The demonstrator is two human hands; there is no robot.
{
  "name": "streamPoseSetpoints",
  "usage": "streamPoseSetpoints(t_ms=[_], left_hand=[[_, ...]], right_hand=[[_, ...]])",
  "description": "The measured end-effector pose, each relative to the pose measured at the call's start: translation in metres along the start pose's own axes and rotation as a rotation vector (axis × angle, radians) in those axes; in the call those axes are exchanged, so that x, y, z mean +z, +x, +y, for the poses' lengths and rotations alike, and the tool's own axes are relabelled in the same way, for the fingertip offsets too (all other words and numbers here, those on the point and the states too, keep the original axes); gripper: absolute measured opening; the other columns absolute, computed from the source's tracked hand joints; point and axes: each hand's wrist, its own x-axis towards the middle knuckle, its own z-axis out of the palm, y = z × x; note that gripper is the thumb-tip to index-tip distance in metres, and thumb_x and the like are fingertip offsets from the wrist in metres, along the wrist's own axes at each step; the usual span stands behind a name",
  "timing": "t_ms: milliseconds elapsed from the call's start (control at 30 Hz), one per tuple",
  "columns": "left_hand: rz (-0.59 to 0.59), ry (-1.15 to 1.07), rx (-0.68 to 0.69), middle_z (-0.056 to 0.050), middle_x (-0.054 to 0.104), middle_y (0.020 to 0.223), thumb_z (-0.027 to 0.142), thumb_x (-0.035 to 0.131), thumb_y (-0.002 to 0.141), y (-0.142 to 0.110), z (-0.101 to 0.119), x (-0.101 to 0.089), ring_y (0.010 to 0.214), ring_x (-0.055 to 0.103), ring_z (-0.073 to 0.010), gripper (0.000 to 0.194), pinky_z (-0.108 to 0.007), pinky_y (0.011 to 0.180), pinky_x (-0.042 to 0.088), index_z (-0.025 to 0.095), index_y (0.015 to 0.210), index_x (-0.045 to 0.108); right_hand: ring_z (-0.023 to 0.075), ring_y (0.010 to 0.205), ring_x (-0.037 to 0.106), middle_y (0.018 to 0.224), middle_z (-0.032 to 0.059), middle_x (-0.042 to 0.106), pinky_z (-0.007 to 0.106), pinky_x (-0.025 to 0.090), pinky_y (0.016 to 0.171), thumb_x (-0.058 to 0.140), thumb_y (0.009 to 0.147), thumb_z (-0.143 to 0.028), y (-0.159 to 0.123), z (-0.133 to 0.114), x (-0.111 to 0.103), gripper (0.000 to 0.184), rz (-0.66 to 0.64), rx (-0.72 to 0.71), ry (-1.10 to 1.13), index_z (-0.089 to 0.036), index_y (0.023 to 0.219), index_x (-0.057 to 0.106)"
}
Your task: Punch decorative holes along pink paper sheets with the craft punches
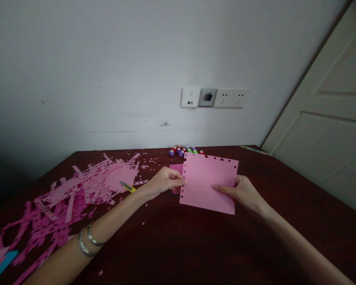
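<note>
Between my hands is a square pink sheet of paper point(209, 184), raised and slightly tilted above the table. Small punched shapes, some star-like, line its top and left edges. My left hand point(164, 182) pinches the left edge between thumb and fingers. On the right edge, my right hand point(246, 192) is closed with its thumb flat on the front and its fingers behind. A darker pink piece of paper point(175, 169) shows partly behind the sheet, near my left hand; whether I touch it I cannot tell.
Pink paper scraps point(89, 186) are heaped on the left of the dark red table point(195, 245). A yellow cutter knife point(127, 187) lies beside them. Several small coloured punches point(181, 152) stand by the wall. Blue paper point(2, 264) lies at lower left; a thin strip point(256, 150) lies far right.
</note>
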Motion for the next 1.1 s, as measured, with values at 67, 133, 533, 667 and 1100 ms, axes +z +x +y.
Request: streamPoseSetpoints(t_ms=[67, 133, 533, 667, 1100], left_hand=[[-0.012, 0.004, -0.003, -0.004, 0.065, 0.065, 0.032, 0.07, 0.067, 0.001, -0.001, -0.002, 0.057, 0.057, -0.0098, 0.022, -0.024, 0.058, 0.046, 0.012, 0.067, 0.064], [-0.021, 0.001, -0.009, -0.004, 0.065, 0.065, 0.032, 0.07, 0.067, 0.001, -0.002, -0.003, 0.057, 0.057, -0.0098, 0.021, -0.024, 0.058, 0.046, 0.012, 0.067, 0.064], [-0.083, -0.083, -0.039, -0.005, 0.066, 0.068, 0.029, 0.072, 0.067, 0.001, -0.004, -0.008, 0.063, 0.061, -0.0121, 0.018, -0.029, 0.067, 0.049, 0.012, 0.069, 0.065], [-0.132, -0.082, -0.026, -0.009, 0.068, 0.074, 0.031, 0.069, 0.07, 0.0, -0.001, -0.014, 0.069, 0.064, -0.0146, 0.02, -0.032, 0.073, 0.05, 0.011, 0.075, 0.067], [-0.159, -0.08, -0.079, -0.009, 0.068, 0.08, 0.029, 0.073, 0.065, 0.001, 0.0, -0.018, 0.069, 0.064, -0.015, 0.027, -0.032, 0.07, 0.051, 0.013, 0.086, 0.067]], right_hand=[[0.0248, 0.071, 0.067, 0.081, 0.0109, 0.071, 0.033, 0.056, 0.059, 0.074, 0.059, -0.036, -0.001, -0.001, 0.0, 0.03, 0.005, -0.019, -0.018, -0.014, 0.079, 0.069], [0.0244, 0.07, 0.067, 0.078, 0.0103, 0.071, 0.032, 0.056, 0.057, 0.074, 0.058, -0.036, -0.001, -0.002, 0.0, 0.03, 0.008, -0.029, -0.034, -0.013, 0.078, 0.069], [0.0218, 0.066, 0.066, 0.078, 0.009, 0.071, 0.029, 0.054, 0.053, 0.074, 0.057, -0.038, 0.0, 0.001, -0.003, 0.032, 0.009, -0.006, -0.041, -0.013, 0.077, 0.069], [0.0215, 0.063, 0.066, 0.075, 0.007, 0.071, 0.028, 0.054, 0.051, 0.074, 0.057, -0.039, -0.001, -0.001, -0.004, 0.032, 0.012, -0.012, -0.061, -0.015, 0.078, 0.07], [0.0239, 0.071, 0.067, 0.086, 0.012, 0.071, 0.035, 0.056, 0.063, 0.075, 0.059, -0.032, 0.002, 0.005, -0.002, 0.032, 0.017, 0.055, 0.115, -0.011, 0.083, 0.067]])
